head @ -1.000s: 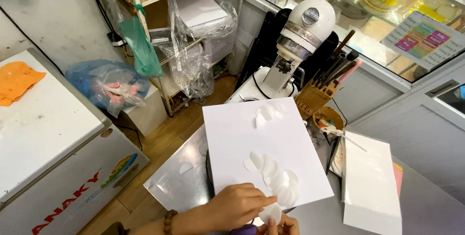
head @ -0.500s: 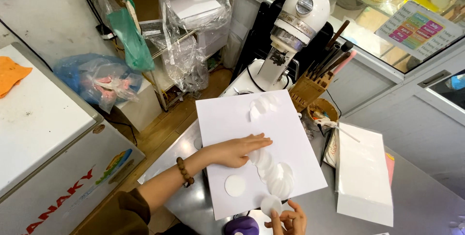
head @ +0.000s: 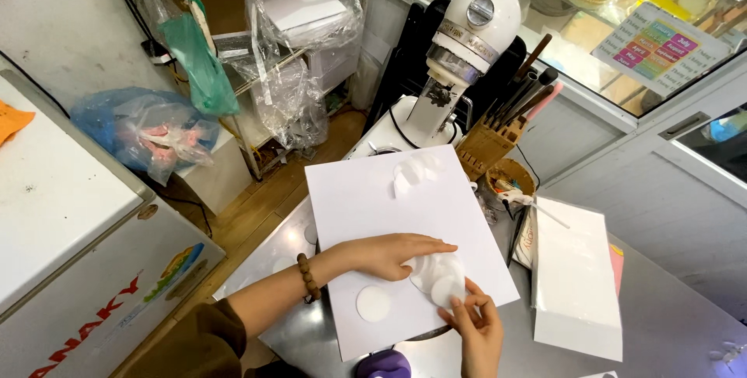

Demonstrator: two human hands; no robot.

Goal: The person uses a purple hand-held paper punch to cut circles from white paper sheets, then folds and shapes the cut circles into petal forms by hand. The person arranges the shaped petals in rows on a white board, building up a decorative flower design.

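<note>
A white square board [head: 366, 199] lies on the steel counter. Near its front right lies a cluster of thin white discs [head: 440, 273]. My left hand [head: 385, 255], with a bead bracelet at the wrist, lies flat on the board, fingertips pressing the cluster. My right hand [head: 476, 330] comes up from the front edge and pinches the nearest disc [head: 449, 292] of that cluster. One single white disc [head: 373, 303] lies apart at the board's front left. Another small pile of white discs [head: 412, 172] sits at the board's far edge.
A white stand mixer [head: 455, 51] and a wooden knife block [head: 486, 148] stand behind the board. A white paper-wrapped box [head: 576, 277] lies to the right. A purple round object [head: 383, 365] sits at the front edge. A white chest freezer [head: 70, 238] is at left.
The view has shifted. My left hand slid right across the board to the disc cluster, leaving one disc lying apart at the front left. My right hand rose to the cluster's edge.
</note>
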